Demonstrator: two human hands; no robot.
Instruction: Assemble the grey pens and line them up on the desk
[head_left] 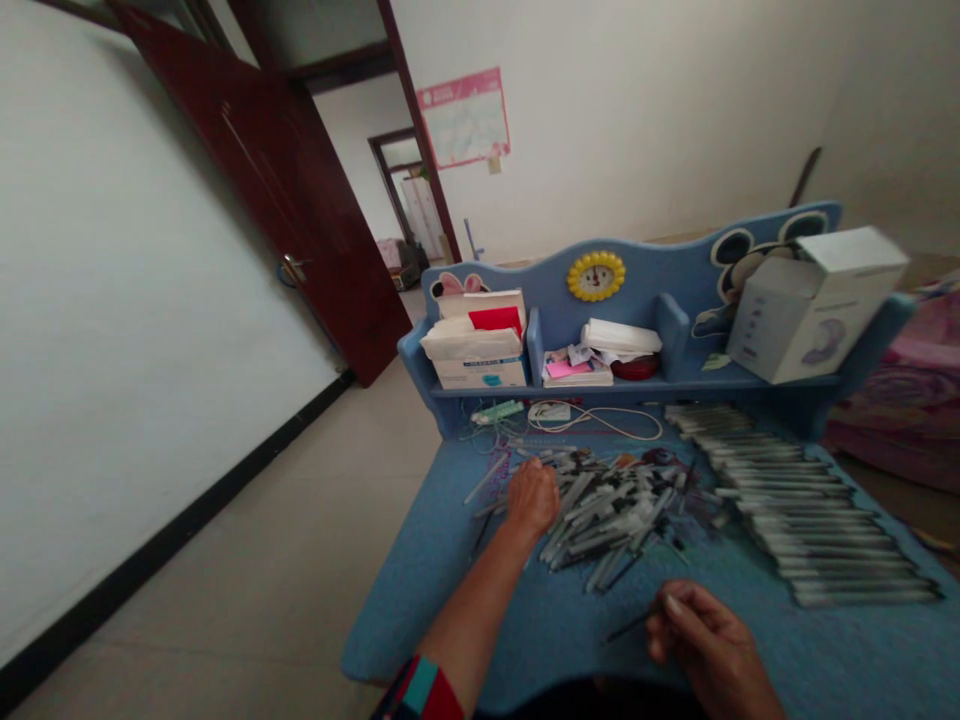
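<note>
My right hand (709, 640) is closed near the front of the blue desk (555, 650), pinching a thin dark pen refill (628, 628) that points left. Behind it lies a jumbled pile of pens and pen parts (607, 510), with pale translucent barrels and dark pieces. At the pile's left edge, my left hand (534, 497) reaches down with its fingers curled. Its fingertips are hidden, so what it grips cannot be made out. Along the right side, many similar pens (817, 510) lie side by side in a long row.
A raised blue shelf along the back holds an open mask box (480, 370), papers (577, 372) and a large white box (817, 305). A yellow flower clock (596, 276) is on its backboard. Below lies a white cable (630, 425). A dark red door (300, 200) stands left.
</note>
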